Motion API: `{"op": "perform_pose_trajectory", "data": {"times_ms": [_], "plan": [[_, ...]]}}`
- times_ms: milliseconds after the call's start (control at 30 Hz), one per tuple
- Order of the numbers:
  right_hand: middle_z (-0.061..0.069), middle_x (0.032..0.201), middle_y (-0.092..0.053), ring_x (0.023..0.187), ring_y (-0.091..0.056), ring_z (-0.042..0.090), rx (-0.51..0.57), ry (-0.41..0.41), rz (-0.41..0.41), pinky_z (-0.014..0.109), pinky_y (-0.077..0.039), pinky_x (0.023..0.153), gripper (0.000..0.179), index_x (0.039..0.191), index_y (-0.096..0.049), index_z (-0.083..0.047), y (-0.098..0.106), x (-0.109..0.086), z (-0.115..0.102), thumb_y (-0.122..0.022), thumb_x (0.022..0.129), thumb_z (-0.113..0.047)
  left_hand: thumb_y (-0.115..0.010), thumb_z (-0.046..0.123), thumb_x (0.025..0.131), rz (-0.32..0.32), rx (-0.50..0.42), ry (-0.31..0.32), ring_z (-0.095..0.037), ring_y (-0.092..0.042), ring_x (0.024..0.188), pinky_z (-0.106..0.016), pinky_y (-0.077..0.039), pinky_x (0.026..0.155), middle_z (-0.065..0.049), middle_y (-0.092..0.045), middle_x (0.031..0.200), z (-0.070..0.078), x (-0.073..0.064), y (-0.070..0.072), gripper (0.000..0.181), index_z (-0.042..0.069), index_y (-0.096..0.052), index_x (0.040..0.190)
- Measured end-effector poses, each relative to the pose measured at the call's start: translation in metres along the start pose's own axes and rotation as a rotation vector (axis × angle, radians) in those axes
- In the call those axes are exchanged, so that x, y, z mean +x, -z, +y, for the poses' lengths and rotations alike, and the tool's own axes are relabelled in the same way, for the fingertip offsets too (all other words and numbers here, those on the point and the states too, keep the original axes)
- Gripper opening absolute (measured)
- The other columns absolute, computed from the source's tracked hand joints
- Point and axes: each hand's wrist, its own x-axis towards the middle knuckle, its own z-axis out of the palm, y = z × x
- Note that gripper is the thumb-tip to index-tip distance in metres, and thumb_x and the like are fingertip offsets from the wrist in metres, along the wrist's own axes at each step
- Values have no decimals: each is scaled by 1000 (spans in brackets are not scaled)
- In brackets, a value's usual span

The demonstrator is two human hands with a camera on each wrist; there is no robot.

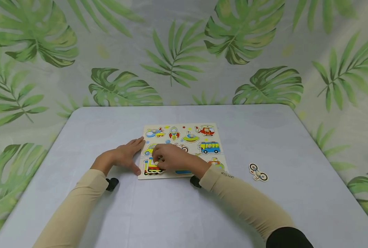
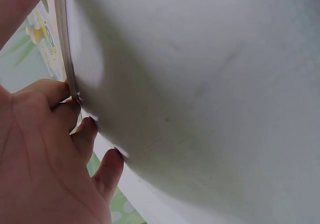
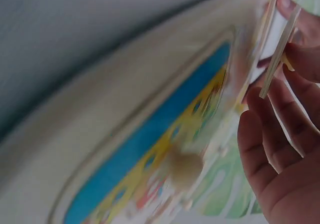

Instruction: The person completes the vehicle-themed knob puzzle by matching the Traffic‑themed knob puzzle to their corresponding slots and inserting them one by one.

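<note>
A wooden knob puzzle board [image 1: 168, 178] printed with colourful vehicles lies on the table. My left hand [image 1: 126, 153] is at its left side, fingers extended and fingertips right at the board's edge [image 2: 64, 39]. Over the lower left of the board, my right hand [image 1: 173, 157] pinches a train puzzle piece [image 1: 153, 168] by its knob. That thin piece [image 3: 281, 52] appears edge-on in the right wrist view, the fingers behind it. The right hand and forearm hide part of the board's middle and bottom rows.
A bicycle puzzle piece [image 1: 258, 172] lies on the white table [image 1: 295, 144], right of the board. Set in the board are a helicopter [image 1: 206, 131], a bus [image 1: 210, 147] and several other pieces. A leaf-patterned cloth [image 1: 177, 51] hangs behind the table.
</note>
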Motion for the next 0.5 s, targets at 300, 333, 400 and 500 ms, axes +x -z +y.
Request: {"op": "perform_pose_trajectory", "data": {"times_ms": [300, 333, 400, 500], "plan": [[-1, 111, -68, 90, -57, 8, -26, -15, -10, 18, -46, 80, 12, 99, -76, -14, -12, 10, -3, -66, 92, -16, -85, 48, 72, 1, 12, -2, -42, -2, 155, -71, -16, 118, -14, 1, 169, 1, 1, -1, 124, 8, -7, 160], [-1, 111, -68, 89, -56, 8, -25, -22, -9, 18, -46, 79, 11, 99, -76, -14, -13, 11, -3, -67, 93, -16, -85, 48, 72, 3, 13, -3, -42, -2, 155, -71, -16, 118, -14, 1, 169, 1, 1, -1, 124, 8, -7, 160], [-2, 111, -68, 89, -56, 8, -25, -37, -6, 18, -46, 80, 12, 100, -76, -15, -14, 12, -3, -67, 93, -18, -85, 48, 72, 8, 16, -8, -42, -2, 155, -71, -17, 118, -15, 0, 169, 0, 1, -1, 124, 7, -7, 160], [-2, 112, -68, 92, -58, 8, -14, -47, -6, 18, -47, 82, 12, 101, -77, -15, -14, 13, -4, -68, 92, -18, -85, 47, 72, 12, 17, -11, -43, -2, 155, -70, -17, 118, -15, 0, 169, -1, 0, -1, 124, 6, -8, 160]]}}
